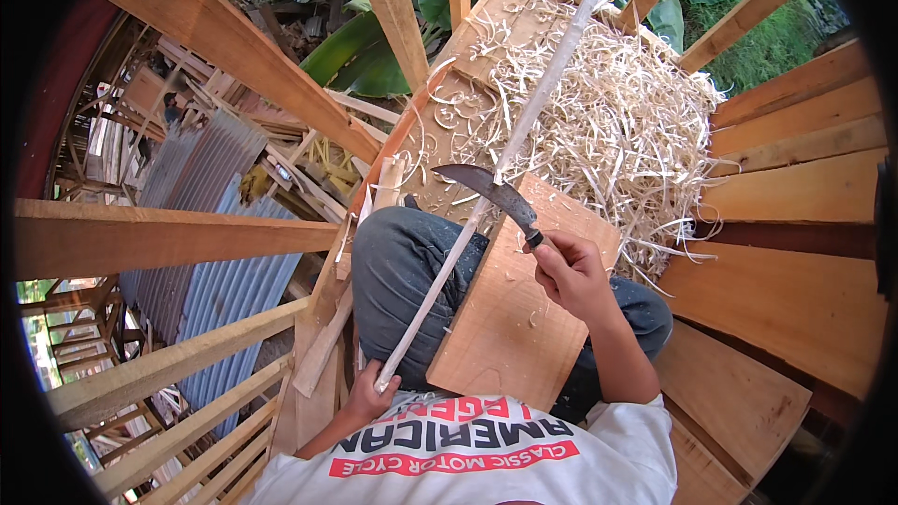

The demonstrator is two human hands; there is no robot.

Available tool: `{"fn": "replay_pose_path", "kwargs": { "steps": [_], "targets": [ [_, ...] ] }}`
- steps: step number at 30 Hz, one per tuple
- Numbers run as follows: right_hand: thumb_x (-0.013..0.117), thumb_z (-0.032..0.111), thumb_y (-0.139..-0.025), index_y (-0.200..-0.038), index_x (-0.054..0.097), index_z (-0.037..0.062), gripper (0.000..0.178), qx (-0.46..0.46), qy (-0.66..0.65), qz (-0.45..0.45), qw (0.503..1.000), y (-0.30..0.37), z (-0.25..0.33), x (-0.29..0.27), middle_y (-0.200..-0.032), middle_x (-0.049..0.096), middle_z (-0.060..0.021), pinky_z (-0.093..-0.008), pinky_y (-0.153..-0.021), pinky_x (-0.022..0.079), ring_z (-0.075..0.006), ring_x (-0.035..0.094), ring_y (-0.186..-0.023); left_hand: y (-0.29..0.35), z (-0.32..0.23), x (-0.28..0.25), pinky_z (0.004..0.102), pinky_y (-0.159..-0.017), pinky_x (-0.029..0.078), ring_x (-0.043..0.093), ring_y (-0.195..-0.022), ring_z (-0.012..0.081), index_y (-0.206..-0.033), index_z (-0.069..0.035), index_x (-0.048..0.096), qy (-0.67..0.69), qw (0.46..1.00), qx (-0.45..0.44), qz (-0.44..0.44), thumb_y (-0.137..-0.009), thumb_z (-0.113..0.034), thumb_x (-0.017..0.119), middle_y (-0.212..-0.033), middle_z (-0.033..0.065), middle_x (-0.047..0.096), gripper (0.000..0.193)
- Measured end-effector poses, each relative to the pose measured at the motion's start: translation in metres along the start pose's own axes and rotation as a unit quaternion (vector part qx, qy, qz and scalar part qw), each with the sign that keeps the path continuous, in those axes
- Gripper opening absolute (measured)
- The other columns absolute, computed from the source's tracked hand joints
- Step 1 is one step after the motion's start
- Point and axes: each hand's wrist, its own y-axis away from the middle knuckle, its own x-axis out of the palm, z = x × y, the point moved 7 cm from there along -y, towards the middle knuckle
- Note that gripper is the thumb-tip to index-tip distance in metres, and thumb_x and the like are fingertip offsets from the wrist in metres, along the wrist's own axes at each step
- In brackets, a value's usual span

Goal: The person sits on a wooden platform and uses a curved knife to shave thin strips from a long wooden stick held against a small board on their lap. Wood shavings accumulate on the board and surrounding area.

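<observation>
My left hand (370, 396) is closed around the near end of a long, pale wooden stick (529, 114). The stick slants away from me, past my left knee, to the far edge of the platform. In my right hand (573, 271) is a curved knife (488, 189) with a dark blade and a black handle. Its blade crosses the stick near the middle, its tip pointing left; whether they touch I cannot tell. A wooden board (514, 337) lies across my lap, under my right hand, with a few small chips on it.
A large heap of curly wood shavings (608, 122) covers the far right of the wooden platform (435, 154). Upright wooden slats (393, 9) ring the platform. Plank walling (795, 187) stands close on my right. Corrugated metal sheets (224, 271) lie below on the left.
</observation>
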Motion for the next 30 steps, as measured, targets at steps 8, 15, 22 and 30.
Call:
{"fn": "replay_pose_path", "kwargs": {
  "steps": [8, 15, 22, 30],
  "targets": [
    [0.065, 0.013, -0.086, -0.102, 0.06, -0.0016, 0.022, -0.166, 0.26, -0.14, 0.941, 0.007, 0.001, 0.0, -0.06, 0.05, -0.0009, -0.0233, -0.045, 0.033, -0.005, 0.043, -0.05, 0.004, 0.005, 0.0, 0.0389, -0.055, 0.042, 0.058, -0.059, 0.0345, -0.085, 0.003, 0.052, 0.005, 1.0, -0.002, -0.014, -0.082, -0.02, 0.064, -0.066, 0.0213, 0.056, 0.026],
    [0.062, 0.011, -0.088, -0.097, 0.06, 0.0004, 0.015, -0.327, 0.342, -0.271, 0.838, 0.006, 0.023, -0.025, -0.058, 0.048, 0.0018, -0.0237, -0.041, 0.031, -0.0053, 0.041, -0.045, 0.006, 0.009, 0.0, 0.0412, -0.058, 0.044, 0.057, -0.064, 0.0403, -0.088, 0.002, 0.053, -0.024, 1.0, -0.01, -0.014, -0.081, -0.02, 0.063, -0.069, 0.0226, 0.057, 0.026],
    [0.059, 0.015, -0.09, -0.09, 0.059, 0.0006, 0.015, -0.042, 0.092, -0.058, 0.993, 0.015, 0.015, -0.014, -0.061, 0.045, 0.0061, -0.0204, -0.047, 0.031, -0.0011, 0.039, -0.054, 0.004, 0.006, -0.001, 0.0424, -0.058, 0.044, 0.057, -0.064, 0.0421, -0.088, 0.002, 0.053, -0.014, 1.0, -0.001, -0.019, -0.081, -0.021, 0.063, -0.068, 0.0226, 0.057, 0.026],
    [0.062, 0.018, -0.089, -0.09, 0.064, -0.0019, 0.02, -0.05, 0.09, -0.085, 0.991, 0.014, -0.012, -0.012, -0.06, 0.048, 0.0056, -0.0207, -0.045, 0.03, -0.001, 0.039, -0.053, 0.002, 0.006, 0.002, 0.0406, -0.055, 0.043, 0.057, -0.06, 0.0383, -0.085, 0.002, 0.051, -0.024, 1.0, -0.001, -0.009, -0.082, -0.022, 0.064, -0.065, 0.0218, 0.055, 0.027]
  ]
}}
